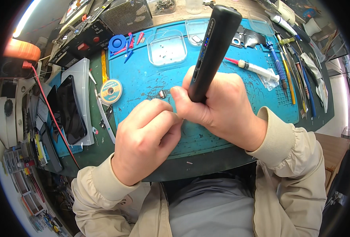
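My right hand (pixel 226 98) is wrapped round a thick black pen-shaped electric tool (pixel 212 55), held upright with its broad end up. A row of small lights and buttons runs along the tool's side; its tip is hidden by my hands. Close against it, my left hand (pixel 145 134) has its fingers curled and pinched together. What they hold, if anything, is out of sight. Just beyond my left fingers a small metal part (pixel 162 94) lies on the blue work mat (pixel 133 85).
Left of my hands are a wire spool (pixel 111 91), tweezers (pixel 104 114) and a tray of phones (pixel 73 106). Clear plastic boxes (pixel 167 48) stand farther back. A syringe (pixel 258 70) and several screwdrivers (pixel 277 59) lie to the right. A red cable (pixel 50 108) hangs at left.
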A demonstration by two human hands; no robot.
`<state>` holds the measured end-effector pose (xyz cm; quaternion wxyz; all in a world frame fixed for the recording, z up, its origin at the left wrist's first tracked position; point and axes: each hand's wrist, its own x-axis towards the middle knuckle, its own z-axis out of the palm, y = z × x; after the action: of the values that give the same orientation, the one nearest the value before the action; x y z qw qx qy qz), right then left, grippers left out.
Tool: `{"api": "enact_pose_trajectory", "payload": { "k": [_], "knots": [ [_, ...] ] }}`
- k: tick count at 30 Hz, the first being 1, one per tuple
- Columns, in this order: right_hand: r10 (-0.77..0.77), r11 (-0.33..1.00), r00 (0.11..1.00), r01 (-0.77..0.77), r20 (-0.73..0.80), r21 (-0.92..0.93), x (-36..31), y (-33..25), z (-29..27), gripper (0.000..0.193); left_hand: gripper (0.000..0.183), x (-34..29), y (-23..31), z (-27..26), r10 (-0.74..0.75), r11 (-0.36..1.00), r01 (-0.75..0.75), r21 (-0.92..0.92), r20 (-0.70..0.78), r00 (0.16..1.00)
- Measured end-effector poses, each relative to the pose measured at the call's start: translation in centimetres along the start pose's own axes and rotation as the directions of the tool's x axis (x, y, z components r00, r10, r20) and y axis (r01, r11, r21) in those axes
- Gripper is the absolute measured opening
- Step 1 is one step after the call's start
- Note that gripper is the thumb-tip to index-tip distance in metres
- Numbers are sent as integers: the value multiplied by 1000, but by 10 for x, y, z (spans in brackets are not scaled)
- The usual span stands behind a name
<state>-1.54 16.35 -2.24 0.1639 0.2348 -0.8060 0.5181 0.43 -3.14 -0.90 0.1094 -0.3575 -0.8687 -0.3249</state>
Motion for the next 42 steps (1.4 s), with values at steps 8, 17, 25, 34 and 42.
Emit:
{"api": "enact_pose_trajectory", "payload": {
  "k": [8,17,25,34,42],
  "knots": [
    [1,999,1000,0,-29,43,-1,0,1,22,15,1,1,-4,-55,997,56,-44,32,998],
    [-17,1000,1000,18,-19,19,-1,2,1,22,18,1,2,-2,-85,994,87,-71,33,996],
    [8,1000,1000,-8,-20,10,-2,0,-2,23,15,4,4,-3,-148,981,153,-121,48,988],
    [-43,999,998,43,-43,8,-2,3,0,23,13,11,6,-9,-264,948,282,-151,130,956],
    [-59,998,997,60,-48,1,-2,3,1,23,13,11,5,-9,-260,949,277,-154,122,958]
  ]
}}
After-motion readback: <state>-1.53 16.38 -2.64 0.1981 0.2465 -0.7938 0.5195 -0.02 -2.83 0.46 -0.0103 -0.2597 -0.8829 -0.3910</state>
